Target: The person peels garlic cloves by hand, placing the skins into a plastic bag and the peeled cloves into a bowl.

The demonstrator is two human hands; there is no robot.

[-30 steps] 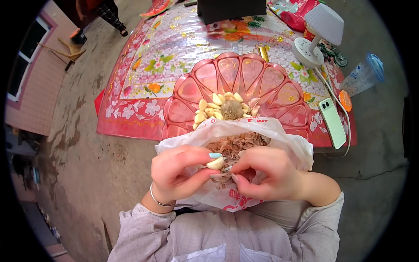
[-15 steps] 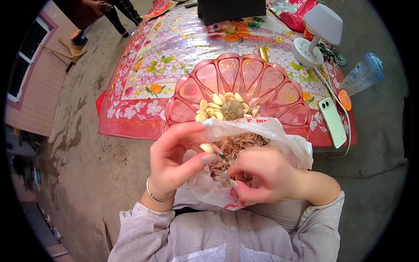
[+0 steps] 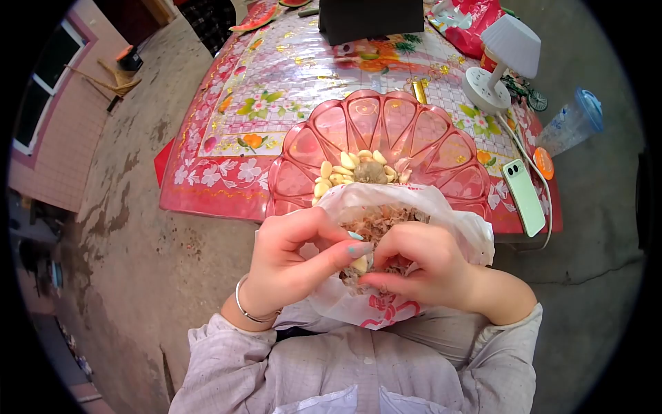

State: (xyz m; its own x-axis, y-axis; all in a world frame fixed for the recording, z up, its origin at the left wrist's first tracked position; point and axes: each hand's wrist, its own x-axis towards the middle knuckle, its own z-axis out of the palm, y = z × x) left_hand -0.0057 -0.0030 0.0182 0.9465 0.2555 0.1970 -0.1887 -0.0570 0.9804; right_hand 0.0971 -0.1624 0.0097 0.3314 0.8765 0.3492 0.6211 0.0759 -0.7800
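Over a white plastic bag [image 3: 452, 207] on my lap, my left hand [image 3: 296, 259] pinches a peeled-looking garlic clove [image 3: 360, 264] between thumb and fingers. My right hand [image 3: 431, 265] meets it from the other side, its curled thumb and forefinger closed at the clove's lower end; its exact contact is partly hidden. Dry garlic skins [image 3: 386, 222] fill the open bag below both hands. Just beyond, a pink translucent petal-shaped tray [image 3: 386, 124] holds several pale peeled cloves [image 3: 336, 177] and a whole garlic bulb [image 3: 370, 172].
A floral-covered table [image 3: 227, 152] carries a black stand-like object [image 3: 372, 21], a white lamp [image 3: 510, 45], a light green phone [image 3: 524, 200] with a white cable, a lidded clear cup [image 3: 572, 121] and watermelon slices [image 3: 255, 17]. Another person's legs [image 3: 210, 24] show at far left.
My left hand has moved right and slightly down with the garlic clove, and its fingers now meet those of my right hand. My right hand has risen a little. The view has shifted slightly.
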